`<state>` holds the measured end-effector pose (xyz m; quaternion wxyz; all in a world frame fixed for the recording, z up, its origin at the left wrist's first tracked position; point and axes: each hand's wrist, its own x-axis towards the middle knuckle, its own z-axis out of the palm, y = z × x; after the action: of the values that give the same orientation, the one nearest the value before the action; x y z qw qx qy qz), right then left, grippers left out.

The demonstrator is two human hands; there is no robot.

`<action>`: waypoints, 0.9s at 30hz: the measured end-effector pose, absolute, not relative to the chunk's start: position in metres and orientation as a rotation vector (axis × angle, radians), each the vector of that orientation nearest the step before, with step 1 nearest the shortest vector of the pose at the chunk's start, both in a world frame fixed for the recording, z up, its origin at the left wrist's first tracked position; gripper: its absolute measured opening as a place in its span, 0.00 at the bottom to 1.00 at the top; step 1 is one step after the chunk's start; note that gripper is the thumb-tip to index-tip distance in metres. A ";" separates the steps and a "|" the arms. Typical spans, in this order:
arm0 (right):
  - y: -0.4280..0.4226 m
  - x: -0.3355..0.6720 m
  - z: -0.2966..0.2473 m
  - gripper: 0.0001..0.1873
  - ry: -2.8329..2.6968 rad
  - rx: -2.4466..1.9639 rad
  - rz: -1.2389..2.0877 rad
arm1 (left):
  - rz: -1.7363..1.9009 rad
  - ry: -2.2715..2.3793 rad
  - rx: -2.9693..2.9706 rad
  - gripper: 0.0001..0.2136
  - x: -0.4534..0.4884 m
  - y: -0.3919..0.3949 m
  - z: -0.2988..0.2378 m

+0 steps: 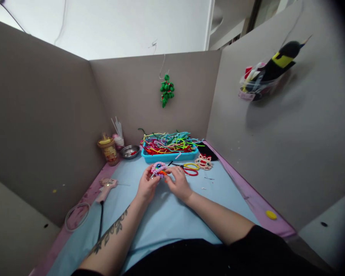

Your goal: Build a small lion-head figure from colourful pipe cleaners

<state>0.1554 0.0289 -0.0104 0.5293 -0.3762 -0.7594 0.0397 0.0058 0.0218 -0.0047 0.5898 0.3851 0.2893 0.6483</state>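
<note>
A small pipe-cleaner figure, pink and lilac with orange and a dark eye, is held between both hands over the light blue table cover. My left hand pinches its left side with curled fingers. My right hand grips its right side, fingers closed round an orange end. Just beyond the hands sits a blue tray piled with coloured pipe cleaners.
Scissors with red and yellow handles and a red-white figure lie to the right. A pink glue gun, tape ring, metal dish and lidded cup stand left. Grey partitions surround; a green ornament hangs behind.
</note>
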 end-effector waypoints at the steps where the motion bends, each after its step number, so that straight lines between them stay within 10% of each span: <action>1: 0.029 0.155 -0.010 0.05 -1.818 -0.900 0.097 | 1.506 0.672 0.898 0.27 0.006 0.021 -0.004; 27: 0.028 0.157 -0.005 0.07 -1.898 -0.958 0.028 | 1.525 0.696 1.090 0.25 0.003 0.027 -0.015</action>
<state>0.1573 0.0282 -0.0051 0.4861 -0.3937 -0.7801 0.0114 0.0033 0.0272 -0.0147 0.5405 0.4585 0.2930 0.6417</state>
